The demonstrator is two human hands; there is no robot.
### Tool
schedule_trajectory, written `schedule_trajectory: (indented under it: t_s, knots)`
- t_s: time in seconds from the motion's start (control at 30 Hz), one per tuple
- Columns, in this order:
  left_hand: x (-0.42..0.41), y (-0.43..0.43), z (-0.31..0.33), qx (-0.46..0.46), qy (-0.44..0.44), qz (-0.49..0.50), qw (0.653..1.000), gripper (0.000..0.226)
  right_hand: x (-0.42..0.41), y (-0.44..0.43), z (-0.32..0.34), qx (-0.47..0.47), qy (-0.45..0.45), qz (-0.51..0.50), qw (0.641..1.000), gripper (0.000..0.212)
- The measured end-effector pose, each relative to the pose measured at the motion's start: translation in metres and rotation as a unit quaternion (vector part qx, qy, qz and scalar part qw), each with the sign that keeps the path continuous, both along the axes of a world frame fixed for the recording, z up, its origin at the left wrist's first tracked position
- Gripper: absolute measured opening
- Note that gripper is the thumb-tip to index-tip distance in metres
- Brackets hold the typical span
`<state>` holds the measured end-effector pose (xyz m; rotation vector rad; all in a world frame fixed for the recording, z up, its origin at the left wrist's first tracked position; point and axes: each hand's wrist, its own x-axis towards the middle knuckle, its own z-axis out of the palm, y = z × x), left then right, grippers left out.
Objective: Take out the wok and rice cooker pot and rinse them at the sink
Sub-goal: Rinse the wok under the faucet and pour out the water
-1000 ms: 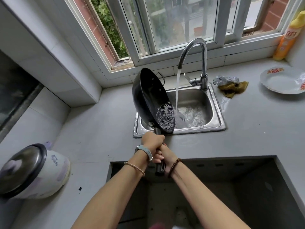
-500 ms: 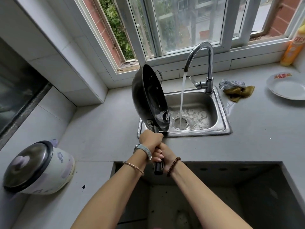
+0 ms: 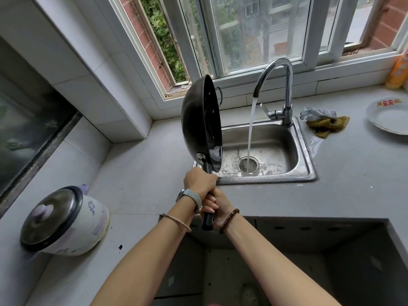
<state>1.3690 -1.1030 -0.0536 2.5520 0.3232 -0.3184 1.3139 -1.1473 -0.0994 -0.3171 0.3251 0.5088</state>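
Head view: both hands clasp the handle of the wok [image 3: 202, 122] at the centre of the frame. The left hand [image 3: 199, 182] grips it right under the bowl, and the right hand [image 3: 217, 206] wraps it just below. The wok is tipped nearly on edge above the left rim of the sink [image 3: 265, 180], its hollow facing right toward the stream from the tap [image 3: 276, 85] (the water falls clear of the wok, straight into the drain). I judge this to be the draining end of step 1, rinsing the wok. Next, the wok needs a resting place on the desk [image 3: 143, 162]. Then the rice cooker [image 3: 66, 219], at lower left with its lid on, must be opened; its pot is not visible.
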Motion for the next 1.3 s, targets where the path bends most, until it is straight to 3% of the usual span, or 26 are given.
schedule_trajectory:
  t_s: [0.37, 0.83, 1.3]
  knots:
    - [-0.007, -0.003, 0.004, 0.014, 0.006, 0.004, 1.0, 0.029, -0.004, 0.0, -0.002, 0.038, -0.005, -0.006, 0.999, 0.073]
    - [-0.007, 0.002, 0.018, 0.046, -0.01, -0.013, 0.999, 0.02, -0.005, 0.007, 0.009, 0.035, -0.013, -0.01, 0.999, 0.074]
    - [0.013, 0.023, 0.076, 0.072, -0.097, -0.008, 0.993, 0.023, 0.021, 0.026, 0.064, 0.035, -0.108, 0.018, 0.993, 0.072]
